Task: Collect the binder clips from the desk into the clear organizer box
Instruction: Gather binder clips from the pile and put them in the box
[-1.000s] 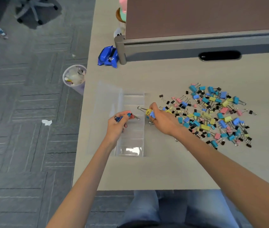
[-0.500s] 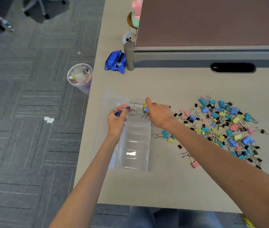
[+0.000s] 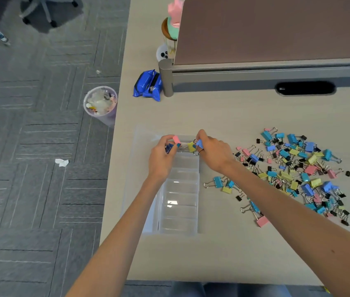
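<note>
1. Starting nearest, on the pale wooden desk [image 3: 212,254]: finding the clear plastic organizer box [image 3: 179,213] lying lengthwise from 6 to 12 o'clock, showing seemingly empty compartments, with its transparent lid [image 3: 139,168] folding open toward 9 o'clock.
2. Passing, at 3 o'clock of the box, strays such as a cyan metal binder clip [image 3: 218,182] and a pink binder clip [image 3: 262,221].
3. Reaching the box's 12 o'clock end: pinching with the left hand [image 3: 161,159] a small pink clip [image 3: 176,138] and a dark blue clip [image 3: 169,147]; gripping with the right hand [image 3: 214,153] a yellow clip [image 3: 191,146] and a light blue clip [image 3: 199,143], curling both sets of fingers narrowly round their loads.
4. Noting the change: bringing the right hand over from the heap's edge within the last second, now meeting the left above the far compartment; judging this as a handful arriving for release.
5. Leaving the multicoloured heap of binder clips [image 3: 298,166] at 3 o'clock, well apart, so most collecting is remaining.
6. Ending farthest, at 11 o'clock: glimpsing a shiny blue pouch [image 3: 148,86] beside the partition post.
</note>
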Available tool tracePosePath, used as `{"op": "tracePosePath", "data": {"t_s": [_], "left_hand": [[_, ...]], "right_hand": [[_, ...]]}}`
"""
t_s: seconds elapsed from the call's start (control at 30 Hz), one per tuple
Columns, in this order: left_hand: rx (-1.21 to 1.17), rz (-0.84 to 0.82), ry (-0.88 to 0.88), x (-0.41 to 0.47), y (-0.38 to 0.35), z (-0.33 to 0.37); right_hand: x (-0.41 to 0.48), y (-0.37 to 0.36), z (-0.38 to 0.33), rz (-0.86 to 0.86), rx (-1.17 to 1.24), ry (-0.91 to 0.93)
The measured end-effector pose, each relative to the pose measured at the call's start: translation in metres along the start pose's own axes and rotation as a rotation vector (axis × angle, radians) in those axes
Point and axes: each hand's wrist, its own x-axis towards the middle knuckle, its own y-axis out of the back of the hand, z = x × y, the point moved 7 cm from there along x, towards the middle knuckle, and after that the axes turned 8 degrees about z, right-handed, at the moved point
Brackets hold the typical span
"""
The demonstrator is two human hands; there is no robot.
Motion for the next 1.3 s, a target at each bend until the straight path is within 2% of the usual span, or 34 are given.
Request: {"op": "tracePosePath", "data": {"t_s": [0.1, 0.17, 0.27, 0.47, 0.63, 0.9, 1.07, 1.17, 1.3], "left_hand": [[0.334, -0.066, -0.153, 0.003, -0.005, 0.008], [0.412, -0.070, -0.206, 0.005, -0.005, 0.012], [0.284, -0.027, -0.144, 0.007, 0.004, 0.011], [-0.057, 0.002, 0.190, 0.010, 0.022, 0.001], [-0.123, 0.018, 0.257, 0.010, 0.026, -0.001], [0.013, 0.075, 0.092, 0.023, 0.026, 0.000], [0.091, -0.080, -0.003, 0.025, 0.015, 0.007], [0.155, -0.169, -0.074, 0.025, 0.009, 0.007], [0.242, -0.187, -0.149, 0.020, 0.007, 0.010]], "right_hand": [[0.002, 0.005, 0.000, 0.026, -0.014, -0.035], [0.004, 0.006, -0.002, -0.001, -0.085, -0.052], [0.008, 0.004, -0.006, -0.064, -0.199, -0.072], [0.020, 0.008, -0.020, -0.120, -0.252, -0.164], [0.024, 0.008, -0.027, -0.145, -0.265, -0.192], [0.022, 0.007, -0.022, -0.106, -0.162, -0.271], [0.018, 0.011, -0.018, -0.049, -0.080, -0.268], [0.014, 0.009, -0.013, -0.020, 0.056, -0.237], [0.011, 0.003, -0.007, -0.027, 0.217, -0.170]]}}
